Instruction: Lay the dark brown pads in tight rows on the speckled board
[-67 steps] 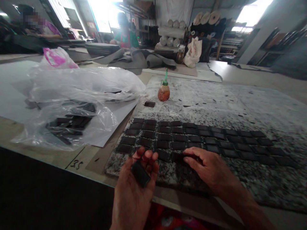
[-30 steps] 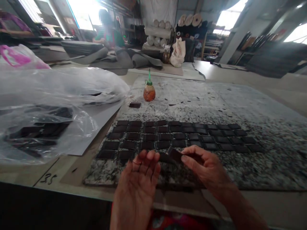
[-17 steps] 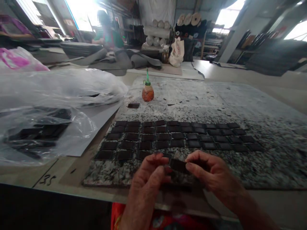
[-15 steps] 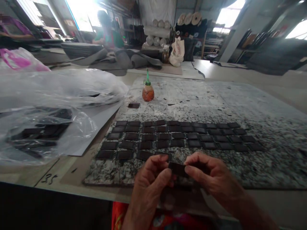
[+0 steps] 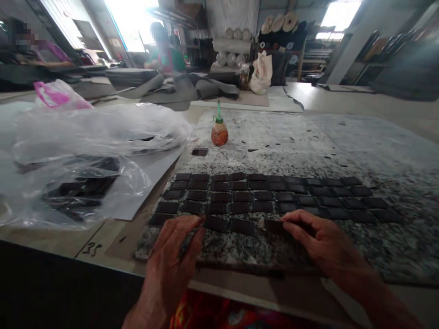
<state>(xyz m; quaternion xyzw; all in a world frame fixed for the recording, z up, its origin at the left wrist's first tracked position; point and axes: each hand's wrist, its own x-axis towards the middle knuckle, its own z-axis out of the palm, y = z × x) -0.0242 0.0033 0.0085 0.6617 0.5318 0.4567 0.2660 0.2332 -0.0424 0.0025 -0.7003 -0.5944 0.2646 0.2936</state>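
Several rows of small dark rectangular pieces (image 5: 242, 197) lie on a stained, speckled board (image 5: 247, 251). My right hand (image 5: 317, 235) pinches one dark rectangular piece (image 5: 272, 227) by its right end, low at the board's surface, at the right end of the nearest row. My left hand (image 5: 174, 249) is over the left part of that row, thumb and fingers apart, fingertips close to a piece there. Whether they touch it I cannot tell. Between the hands lies another dark piece (image 5: 242, 226), flat on the board.
A round orange bottle (image 5: 219, 134) with a green spout stands behind the rows, near a loose dark piece (image 5: 200, 151). Clear plastic bags (image 5: 103, 128) with dark pieces lie at left. Dark scraps dot the board. Two people work across the tables; fabric rolls (image 5: 233, 45) are stacked behind.
My hands have moved apart: the left let go of the dark piece and went left. The right carried that piece forward to the nearest row. The view has shifted slightly left.
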